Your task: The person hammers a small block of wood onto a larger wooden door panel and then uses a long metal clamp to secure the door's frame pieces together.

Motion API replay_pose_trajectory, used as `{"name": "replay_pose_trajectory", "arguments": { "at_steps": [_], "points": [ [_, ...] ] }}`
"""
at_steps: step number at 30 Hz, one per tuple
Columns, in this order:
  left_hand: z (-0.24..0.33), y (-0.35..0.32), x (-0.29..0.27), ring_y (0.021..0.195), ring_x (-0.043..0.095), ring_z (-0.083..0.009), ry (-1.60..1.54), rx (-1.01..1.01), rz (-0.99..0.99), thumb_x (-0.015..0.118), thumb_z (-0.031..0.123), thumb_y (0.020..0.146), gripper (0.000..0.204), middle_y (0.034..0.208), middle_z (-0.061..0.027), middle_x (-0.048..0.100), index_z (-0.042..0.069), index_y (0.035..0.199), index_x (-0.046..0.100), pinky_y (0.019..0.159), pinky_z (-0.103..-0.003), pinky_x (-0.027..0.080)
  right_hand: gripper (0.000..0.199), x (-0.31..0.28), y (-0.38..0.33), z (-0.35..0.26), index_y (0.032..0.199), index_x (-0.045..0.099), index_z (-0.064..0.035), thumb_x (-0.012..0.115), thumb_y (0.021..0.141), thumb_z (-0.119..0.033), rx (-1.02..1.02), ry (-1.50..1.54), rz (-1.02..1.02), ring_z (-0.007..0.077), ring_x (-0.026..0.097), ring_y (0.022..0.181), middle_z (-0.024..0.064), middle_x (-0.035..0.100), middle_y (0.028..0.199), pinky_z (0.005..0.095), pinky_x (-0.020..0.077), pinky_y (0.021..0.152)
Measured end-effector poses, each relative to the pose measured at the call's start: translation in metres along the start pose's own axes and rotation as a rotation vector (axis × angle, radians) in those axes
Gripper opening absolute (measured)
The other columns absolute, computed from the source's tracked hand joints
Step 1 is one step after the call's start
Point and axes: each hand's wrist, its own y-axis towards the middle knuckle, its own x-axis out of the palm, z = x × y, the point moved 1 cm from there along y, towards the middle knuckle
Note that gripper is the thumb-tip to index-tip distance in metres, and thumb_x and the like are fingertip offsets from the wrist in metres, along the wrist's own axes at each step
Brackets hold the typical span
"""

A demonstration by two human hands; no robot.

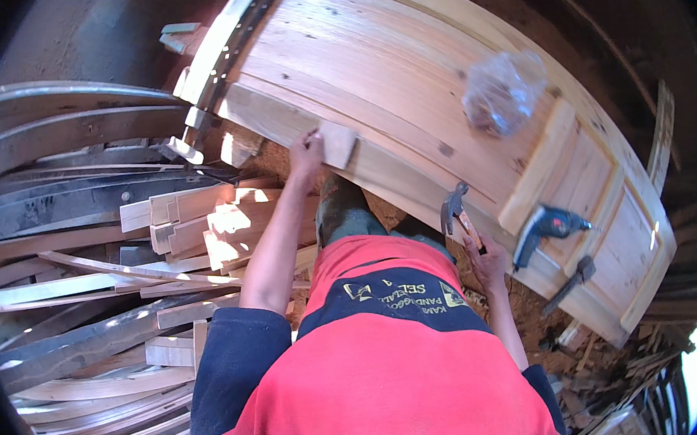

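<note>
My left hand is closed at the edge of a small pale wooden block, which lies against the near edge of a large wooden panel door. Its fingertips are hard to make out. In my right hand is a claw hammer, gripped by its wood-coloured handle, the metal head up beside the door's near edge. Just right of the hammer, a blue-grey power drill rests on the door. Near the door's right end lies a second tool with a dark head, perhaps another hammer.
A clear plastic bag with brownish contents sits on the door. Stacked planks and frame pieces fill the left side, with cut wooden blocks nearer me. Scrap wood lies at the lower right. A loose strip stands beyond the door.
</note>
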Motion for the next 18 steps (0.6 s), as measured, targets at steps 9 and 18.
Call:
{"name": "replay_pose_trajectory", "arguments": {
  "at_steps": [9, 18],
  "points": [
    [0.054, 0.176, -0.140, 0.104, 0.066, -0.0419, 0.287, 0.322, 0.241, 0.056, 0.013, 0.094, 0.035, 0.109, -0.0294, 0.068, -0.008, 0.120, 0.065, 0.096, -0.044, 0.049, 0.039, 0.095, 0.104, -0.146, 0.109, 0.072, -0.0056, 0.069, 0.094, -0.041, 0.034, -0.002, -0.002, 0.0327, 0.059, 0.062, 0.0191, 0.062, 0.071, 0.0411, 0.0461, 0.060],
    [0.096, 0.167, -0.168, 0.123, 0.047, -0.0437, 0.756, 0.429, -0.024, 0.087, 0.039, 0.068, 0.094, 0.129, -0.0277, 0.050, -0.003, 0.141, 0.044, 0.105, -0.050, 0.043, 0.046, 0.168, 0.156, -0.262, 0.114, 0.070, -0.0035, 0.065, 0.096, -0.045, 0.141, -0.167, -0.243, 0.0292, 0.062, 0.073, 0.0191, 0.064, 0.079, 0.0404, 0.0489, 0.066]
  ]
}}
